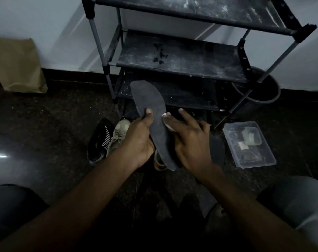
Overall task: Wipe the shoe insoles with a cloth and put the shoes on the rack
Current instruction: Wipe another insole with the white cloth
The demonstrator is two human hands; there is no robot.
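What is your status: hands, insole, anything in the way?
Left hand grips insole. Right hand presses cloth against it. Shoes on floor, not yet on rack. Nothing in the way.

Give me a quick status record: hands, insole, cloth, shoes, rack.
left hand: grips the insole at mid-length
right hand: fingers press the white cloth against the insole's edge
shoes: beige shoe and black striped shoe on the floor, left of the hands
rack: shelves in view hold no shoes
other: clear plastic box on the floor, right
stage: wiping; shoes not yet racked
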